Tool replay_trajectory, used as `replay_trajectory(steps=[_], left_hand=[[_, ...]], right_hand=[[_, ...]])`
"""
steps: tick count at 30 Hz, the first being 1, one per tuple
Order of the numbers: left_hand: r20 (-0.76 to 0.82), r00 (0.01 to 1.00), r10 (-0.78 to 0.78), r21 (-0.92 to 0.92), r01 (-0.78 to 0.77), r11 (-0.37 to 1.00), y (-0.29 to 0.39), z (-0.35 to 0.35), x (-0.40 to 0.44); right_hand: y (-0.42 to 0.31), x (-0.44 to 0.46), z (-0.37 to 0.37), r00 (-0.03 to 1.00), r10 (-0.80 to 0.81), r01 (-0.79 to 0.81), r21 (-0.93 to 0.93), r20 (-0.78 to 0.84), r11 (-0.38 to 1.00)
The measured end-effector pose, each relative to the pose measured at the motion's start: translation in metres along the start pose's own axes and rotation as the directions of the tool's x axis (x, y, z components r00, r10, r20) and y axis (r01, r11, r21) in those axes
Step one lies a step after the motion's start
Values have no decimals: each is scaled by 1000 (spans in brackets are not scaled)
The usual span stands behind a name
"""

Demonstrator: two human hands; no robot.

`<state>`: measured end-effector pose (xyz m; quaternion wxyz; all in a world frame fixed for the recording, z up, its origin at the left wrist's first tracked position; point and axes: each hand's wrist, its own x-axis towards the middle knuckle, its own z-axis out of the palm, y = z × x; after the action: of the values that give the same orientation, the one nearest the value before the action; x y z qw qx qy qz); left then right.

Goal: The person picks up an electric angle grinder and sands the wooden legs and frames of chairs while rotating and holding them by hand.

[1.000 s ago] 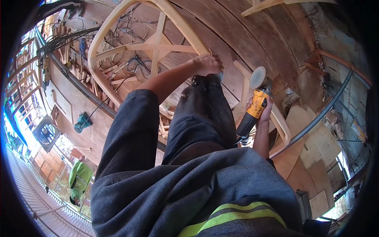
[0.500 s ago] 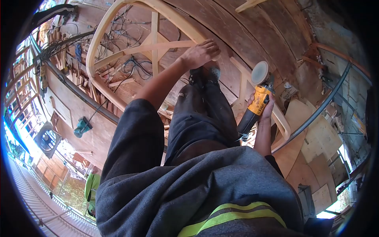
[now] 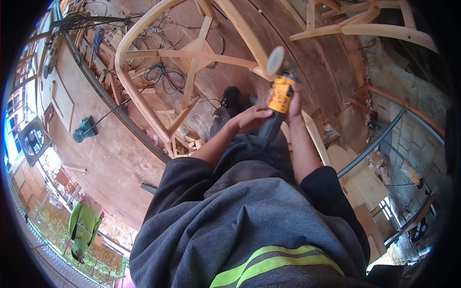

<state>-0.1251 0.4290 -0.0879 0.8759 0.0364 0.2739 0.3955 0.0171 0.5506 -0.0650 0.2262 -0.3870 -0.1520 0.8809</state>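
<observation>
My right hand (image 3: 295, 100) is closed around the yellow and black angle grinder (image 3: 280, 100), which has a round pale disc (image 3: 275, 60) at its far end. Against the grinder's dark rear body, my left hand (image 3: 253, 119) has its fingers curled, partly hidden by the tool. Beyond both hands stands a curved wooden chair frame (image 3: 123, 60) with crossed bars, close to the disc. Whether the disc touches the wood I cannot tell.
Tangled cables (image 3: 163, 79) and wood scraps lie under the frame. A teal power tool (image 3: 85, 129) rests on the board at left. More wooden frames (image 3: 384, 32) stand at upper right. A curved metal tube (image 3: 372, 142) runs along the right. A person in green (image 3: 84, 225) is at lower left.
My left hand has left the wooden frame and come down to the grinder. The grinder, in my right hand, has moved left and up, nearer the frame. My view has shifted too.
</observation>
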Motion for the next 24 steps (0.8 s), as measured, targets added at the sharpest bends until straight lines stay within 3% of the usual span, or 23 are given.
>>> replay_trajectory(steps=[2,4,7,11,12,13,14,15,16,19,21,22,24], left_hand=[[92,996,18,-241,5,971,6,3,-8],[23,997,71,-202,-64,977,3,-9,-14],[-153,965,211,-184,-237,954,5,-10,-37],[-375,863,339,-109,-404,908,-15,-5,-49],[-393,853,345,-123,-421,899,-26,-6,-47],[-478,801,360,-13,-416,909,-40,-8,-46],[-551,742,382,100,-396,913,-48,-6,-46],[-646,641,414,179,-401,898,-57,0,-44],[-656,630,417,169,-415,894,-64,4,-37],[-762,269,589,485,-365,794,-99,0,-13],[-771,233,593,527,-291,799,-107,10,-18],[-705,197,681,657,-178,732,-107,19,-34],[-641,582,500,408,-293,864,-117,-10,-55]], right_hand=[[12,24,23,990,92,-96,30,107,995],[18,41,43,972,173,-159,-102,156,982],[35,56,64,946,255,-230,-142,201,963],[49,51,78,908,349,-271,-309,231,911],[58,52,65,867,446,-379,-286,223,880],[68,47,58,856,468,-399,-295,219,868],[78,41,56,930,318,-178,-530,184,829],[83,37,55,967,150,49,-728,206,684],[86,31,52,974,188,-16,-793,124,609],[93,19,48,964,260,-88,-865,50,494],[101,26,28,918,393,-164,-847,57,506],[109,35,9,891,447,-184,-841,76,509],[97,25,19,829,546,-250,-797,116,549]])
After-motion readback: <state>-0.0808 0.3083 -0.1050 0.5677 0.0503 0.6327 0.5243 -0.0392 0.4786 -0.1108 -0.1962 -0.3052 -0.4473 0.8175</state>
